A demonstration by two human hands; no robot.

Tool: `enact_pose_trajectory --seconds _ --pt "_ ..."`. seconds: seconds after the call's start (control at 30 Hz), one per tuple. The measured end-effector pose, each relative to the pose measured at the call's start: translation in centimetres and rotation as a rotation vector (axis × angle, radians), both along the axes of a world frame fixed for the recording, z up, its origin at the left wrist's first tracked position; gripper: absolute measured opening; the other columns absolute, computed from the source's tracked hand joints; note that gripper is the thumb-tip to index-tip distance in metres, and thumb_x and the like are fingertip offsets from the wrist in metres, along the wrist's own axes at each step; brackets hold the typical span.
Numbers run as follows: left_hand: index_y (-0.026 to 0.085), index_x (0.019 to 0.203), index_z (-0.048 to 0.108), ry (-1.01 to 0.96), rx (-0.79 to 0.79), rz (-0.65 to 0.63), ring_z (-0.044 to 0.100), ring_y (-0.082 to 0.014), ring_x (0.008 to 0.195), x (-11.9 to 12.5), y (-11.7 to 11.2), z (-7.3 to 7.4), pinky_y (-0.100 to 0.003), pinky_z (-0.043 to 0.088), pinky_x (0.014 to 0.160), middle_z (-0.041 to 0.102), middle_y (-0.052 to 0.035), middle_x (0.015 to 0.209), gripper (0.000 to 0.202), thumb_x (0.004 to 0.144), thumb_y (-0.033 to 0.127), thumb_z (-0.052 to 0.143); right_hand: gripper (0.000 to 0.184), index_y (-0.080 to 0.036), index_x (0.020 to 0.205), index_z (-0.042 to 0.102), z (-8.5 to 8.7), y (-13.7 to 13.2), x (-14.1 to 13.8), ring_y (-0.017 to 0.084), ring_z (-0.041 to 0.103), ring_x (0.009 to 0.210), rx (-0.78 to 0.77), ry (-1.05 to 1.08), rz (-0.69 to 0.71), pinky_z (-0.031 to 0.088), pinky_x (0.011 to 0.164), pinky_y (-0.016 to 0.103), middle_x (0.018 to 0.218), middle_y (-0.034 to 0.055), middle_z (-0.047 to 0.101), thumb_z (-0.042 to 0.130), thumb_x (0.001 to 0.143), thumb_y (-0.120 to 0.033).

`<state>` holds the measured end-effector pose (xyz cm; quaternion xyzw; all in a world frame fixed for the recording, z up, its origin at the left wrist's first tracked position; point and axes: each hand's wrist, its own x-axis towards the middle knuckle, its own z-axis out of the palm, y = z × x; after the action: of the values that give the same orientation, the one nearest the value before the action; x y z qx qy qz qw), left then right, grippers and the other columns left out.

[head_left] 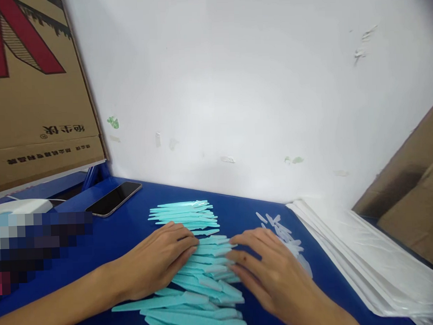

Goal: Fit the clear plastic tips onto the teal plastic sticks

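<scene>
A long row of several flat turquoise plastic pieces (202, 272) lies fanned out on the blue table (126, 229). My left hand (156, 262) rests on the row's left side, fingers stretched flat over the pieces. My right hand (266, 270) lies flat on the row's right side, its fingertips touching the pieces' ends. Neither hand grips anything. A small heap of clear plastic pieces (286, 238) sits just right of my right hand, partly hidden by it.
A dark phone (114, 198) lies at the back left. A cardboard box (32, 93) stands on the left and another (409, 203) on the right. A stack of white sheets (369, 256) runs along the right. A white wall (235, 95) closes the back.
</scene>
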<state>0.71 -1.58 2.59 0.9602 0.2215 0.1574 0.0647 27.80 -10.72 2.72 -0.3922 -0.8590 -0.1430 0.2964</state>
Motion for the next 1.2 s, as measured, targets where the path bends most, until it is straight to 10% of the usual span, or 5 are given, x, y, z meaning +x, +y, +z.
enact_pose_trajectory --seconds 0.4,0.7,1.2 --pt "0.019 0.11 0.069 -0.044 0.168 0.056 0.064 -0.022 0.088 -0.1 1.7 -0.6 -0.032 0.051 0.079 0.07 -0.0082 0.096 0.031 0.109 0.019 0.038 0.029 -0.017 0.119 0.07 -0.9 3.0 6.8 0.029 0.071 0.104 -0.045 -0.086 -0.464 0.049 0.097 0.055 0.11 0.0092 0.078 0.046 0.105 -0.025" --pt "0.021 0.106 0.07 0.046 0.169 0.143 0.062 -0.02 0.089 -1.4 4.4 -2.1 -0.028 0.045 0.071 0.065 -0.006 0.101 0.024 0.105 0.013 0.047 0.037 -0.015 0.131 0.066 -3.2 3.0 7.0 0.032 0.065 0.126 -0.206 -0.238 -0.426 0.043 0.109 0.062 0.126 0.0117 0.075 0.04 0.108 -0.025" --pt "0.018 0.101 0.068 0.089 0.047 0.228 0.064 -0.0206 0.088 -1.4 3.8 -1.9 -0.029 0.044 0.073 0.066 -0.0061 0.102 0.021 0.106 0.021 0.048 0.047 -0.021 0.114 0.073 -2.4 3.2 6.3 0.028 0.073 0.092 -0.162 -0.315 -0.468 0.052 0.091 0.048 0.096 0.0059 0.079 0.05 0.086 0.009"
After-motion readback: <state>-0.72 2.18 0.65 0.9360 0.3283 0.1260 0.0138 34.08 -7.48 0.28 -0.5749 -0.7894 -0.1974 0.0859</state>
